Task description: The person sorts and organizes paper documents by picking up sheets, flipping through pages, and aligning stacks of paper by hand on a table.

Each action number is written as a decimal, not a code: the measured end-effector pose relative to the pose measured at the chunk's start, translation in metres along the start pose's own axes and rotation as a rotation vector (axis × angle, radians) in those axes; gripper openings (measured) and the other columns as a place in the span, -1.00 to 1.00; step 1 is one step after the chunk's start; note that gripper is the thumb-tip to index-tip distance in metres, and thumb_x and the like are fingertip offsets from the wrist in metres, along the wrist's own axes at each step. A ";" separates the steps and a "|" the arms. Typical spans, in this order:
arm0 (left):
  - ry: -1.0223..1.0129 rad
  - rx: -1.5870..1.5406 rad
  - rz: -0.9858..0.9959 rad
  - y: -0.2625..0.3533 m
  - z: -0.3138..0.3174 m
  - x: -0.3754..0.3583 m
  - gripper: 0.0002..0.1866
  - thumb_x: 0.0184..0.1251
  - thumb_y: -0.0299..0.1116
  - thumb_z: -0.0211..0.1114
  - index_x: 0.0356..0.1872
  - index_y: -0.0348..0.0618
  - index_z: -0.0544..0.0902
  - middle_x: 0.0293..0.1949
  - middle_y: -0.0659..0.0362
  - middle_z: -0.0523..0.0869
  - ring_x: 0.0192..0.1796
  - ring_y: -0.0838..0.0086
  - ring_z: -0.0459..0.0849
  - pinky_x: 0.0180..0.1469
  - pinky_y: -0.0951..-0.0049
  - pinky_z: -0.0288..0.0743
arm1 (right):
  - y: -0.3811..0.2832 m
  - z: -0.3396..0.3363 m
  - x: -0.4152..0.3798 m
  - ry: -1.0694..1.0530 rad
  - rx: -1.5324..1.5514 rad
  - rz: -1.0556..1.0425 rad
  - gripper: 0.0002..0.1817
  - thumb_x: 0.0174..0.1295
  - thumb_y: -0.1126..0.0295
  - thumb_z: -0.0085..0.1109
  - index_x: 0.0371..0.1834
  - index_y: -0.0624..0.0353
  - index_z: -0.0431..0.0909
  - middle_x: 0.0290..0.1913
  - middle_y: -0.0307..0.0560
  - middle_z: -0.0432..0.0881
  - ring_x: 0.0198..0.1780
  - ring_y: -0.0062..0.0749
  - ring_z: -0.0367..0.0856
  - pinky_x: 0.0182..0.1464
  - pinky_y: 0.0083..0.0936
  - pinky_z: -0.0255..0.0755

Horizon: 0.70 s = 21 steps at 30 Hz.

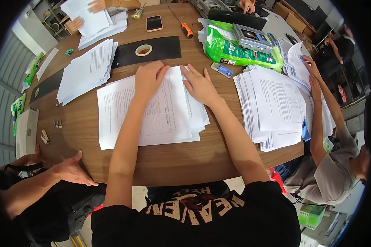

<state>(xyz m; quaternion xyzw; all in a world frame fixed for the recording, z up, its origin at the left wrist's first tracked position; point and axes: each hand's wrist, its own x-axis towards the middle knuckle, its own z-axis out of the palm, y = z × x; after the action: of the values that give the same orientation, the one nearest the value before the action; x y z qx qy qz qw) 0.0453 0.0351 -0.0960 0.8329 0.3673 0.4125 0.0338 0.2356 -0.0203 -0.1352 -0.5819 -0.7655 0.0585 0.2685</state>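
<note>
A stack of printed sheets (123, 111) lies in front of me on the wooden table. My left hand (149, 80) rests at the stack's upper edge, its fingers bent and pressed together over the paper; what they may pinch is hidden. To its right my right hand (200, 86) lies with spread fingers on the top right part of the sheets, holding nothing. Another paper pile (88, 68) is at the upper left, and a thicker pile (276, 99) stands to the right. A blue box (222, 70) sits beyond my right hand.
Behind are a tape roll (144, 50), a phone (154, 23), an orange screwdriver (187, 30) and a green packet (235, 51). A co-worker's hand (74, 168) is at the left table edge; another person's hands (311, 68) handle papers at right.
</note>
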 end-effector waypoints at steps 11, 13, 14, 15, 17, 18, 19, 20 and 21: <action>0.032 -0.041 0.061 0.005 -0.001 -0.004 -0.86 0.24 -0.35 0.18 -0.48 -0.13 0.52 -0.52 0.22 0.52 -0.42 0.35 0.48 -0.33 0.37 0.18 | -0.009 -0.016 0.006 0.025 0.325 -0.061 -0.44 0.21 0.37 0.04 0.32 0.05 0.20 0.16 0.16 0.43 0.32 0.02 0.22 0.34 0.09 -0.05; 0.065 -0.031 0.051 0.004 -0.003 -0.004 -0.87 0.23 -0.36 0.19 -0.48 -0.13 0.52 -0.50 0.23 0.51 -0.40 0.35 0.46 -0.27 0.36 0.18 | -0.004 -0.010 0.003 0.064 0.260 -0.061 -0.43 0.22 0.36 0.04 0.33 0.04 0.19 0.19 0.12 0.40 0.33 0.02 0.21 0.34 0.09 -0.04; 0.065 -0.029 0.052 0.004 -0.003 -0.004 -0.87 0.23 -0.36 0.19 -0.48 -0.13 0.52 -0.50 0.23 0.51 -0.40 0.35 0.46 -0.27 0.36 0.18 | -0.001 -0.006 0.001 0.094 0.187 -0.063 -0.43 0.22 0.36 0.03 0.33 0.04 0.18 0.23 0.08 0.38 0.33 0.02 0.21 0.33 0.10 -0.04; 0.095 -0.026 0.052 0.003 -0.001 -0.005 -0.87 0.22 -0.36 0.20 -0.48 -0.13 0.51 -0.50 0.23 0.51 -0.39 0.35 0.46 -0.24 0.35 0.18 | 0.001 -0.004 0.000 0.093 0.188 -0.066 -0.43 0.22 0.36 0.03 0.33 0.04 0.18 0.23 0.08 0.38 0.33 0.02 0.21 0.33 0.10 -0.04; 0.129 -0.021 0.044 0.003 0.003 -0.009 -0.87 0.21 -0.36 0.21 -0.48 -0.13 0.51 -0.50 0.24 0.51 -0.39 0.35 0.46 -0.21 0.34 0.18 | 0.004 0.002 -0.002 0.068 0.023 -0.051 -0.42 0.20 0.36 0.05 0.32 0.05 0.18 0.23 0.11 0.38 0.26 -0.07 0.34 0.32 0.09 -0.01; 0.141 -0.017 0.044 0.004 0.006 -0.011 -0.88 0.20 -0.37 0.21 -0.48 -0.13 0.51 -0.48 0.24 0.52 -0.36 0.35 0.46 -0.18 0.34 0.19 | 0.003 0.001 -0.002 0.064 0.023 -0.057 -0.42 0.20 0.36 0.05 0.32 0.05 0.18 0.23 0.11 0.38 0.26 -0.07 0.34 0.32 0.09 -0.01; 0.153 -0.012 0.047 0.004 0.008 -0.011 -0.89 0.20 -0.38 0.21 -0.47 -0.13 0.51 -0.46 0.24 0.53 -0.33 0.34 0.47 -0.14 0.33 0.20 | 0.001 0.000 -0.001 0.058 0.023 -0.058 -0.42 0.20 0.36 0.06 0.32 0.05 0.18 0.22 0.12 0.38 0.26 -0.08 0.34 0.32 0.11 -0.03; 0.153 -0.008 0.047 0.005 0.011 -0.012 -0.89 0.20 -0.38 0.21 -0.47 -0.13 0.51 -0.46 0.24 0.53 -0.33 0.34 0.47 -0.14 0.33 0.20 | 0.000 0.000 0.000 0.053 0.025 -0.055 -0.42 0.20 0.36 0.07 0.32 0.05 0.18 0.22 0.13 0.38 0.26 -0.08 0.34 0.32 0.13 -0.05; 0.166 0.000 0.065 0.006 0.012 -0.013 -0.90 0.19 -0.39 0.21 -0.46 -0.13 0.51 -0.38 0.23 0.55 -0.27 0.34 0.48 -0.10 0.33 0.21 | -0.002 -0.003 0.000 0.057 0.030 -0.054 -0.42 0.20 0.36 0.07 0.32 0.05 0.18 0.22 0.13 0.38 0.26 -0.08 0.34 0.32 0.13 -0.05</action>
<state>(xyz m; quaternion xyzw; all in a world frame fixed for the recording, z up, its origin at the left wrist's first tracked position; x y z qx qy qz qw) 0.0529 0.0254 -0.1103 0.8073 0.3414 0.4812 -0.0102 0.2356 -0.0215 -0.1323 -0.5585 -0.7718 0.0460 0.3005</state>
